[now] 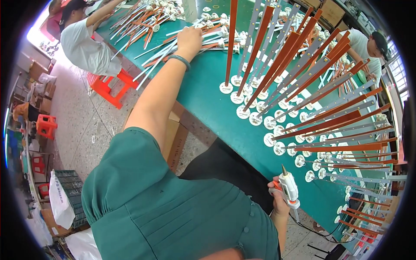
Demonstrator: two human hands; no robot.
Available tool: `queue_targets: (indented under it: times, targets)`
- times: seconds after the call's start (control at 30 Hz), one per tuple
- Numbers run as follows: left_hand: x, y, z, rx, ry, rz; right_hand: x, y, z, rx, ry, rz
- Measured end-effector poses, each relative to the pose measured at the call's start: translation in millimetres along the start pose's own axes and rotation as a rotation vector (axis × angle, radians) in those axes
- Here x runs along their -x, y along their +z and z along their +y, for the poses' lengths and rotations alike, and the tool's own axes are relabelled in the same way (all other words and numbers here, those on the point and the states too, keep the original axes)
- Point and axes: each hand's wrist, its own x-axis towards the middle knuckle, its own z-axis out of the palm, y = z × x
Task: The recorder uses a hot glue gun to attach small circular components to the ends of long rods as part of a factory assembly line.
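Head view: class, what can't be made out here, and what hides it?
In the head view:
Left hand: fingertips hidden by the hand itself; any grip is unclear.
Glue gun: handle partly covered by the right hand.
White bases: exact count; overlapped by upright strips.
Person in red: partly behind the co-worker in white.

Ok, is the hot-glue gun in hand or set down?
In hand: the right hand grips the hot-glue gun, its nozzle exposed. Whether it is switched on, I cannot tell.
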Motion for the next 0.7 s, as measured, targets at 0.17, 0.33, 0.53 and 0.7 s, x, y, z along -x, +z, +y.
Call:
queue_targets:
  times: [0.17, 0.33, 0.53, 0.7]
  targets:
    - [-28.4, -5.8, -24.6, 0.532, -0.173, 0.288, 0.1, -6.3, 3.6, 0.020, 0.046, -0.029]
    - [-35.8, -92.9, -30.3, 1.231, -0.061, 0.501, 2.9, -8.1, 2.5, -0.035, 0.064, -0.024]
    - [36.5, -170.7, -71.6, 1.496, -0.056, 0.247, 4.9, -10.9, 4.9, -0.028, 0.024, -0.052]
    - [104.7, -198.4, -68.9, 1.750, -0.087, -0.002, 1.3, -3.8, 1.7, -0.063, -0.021, -0.060]
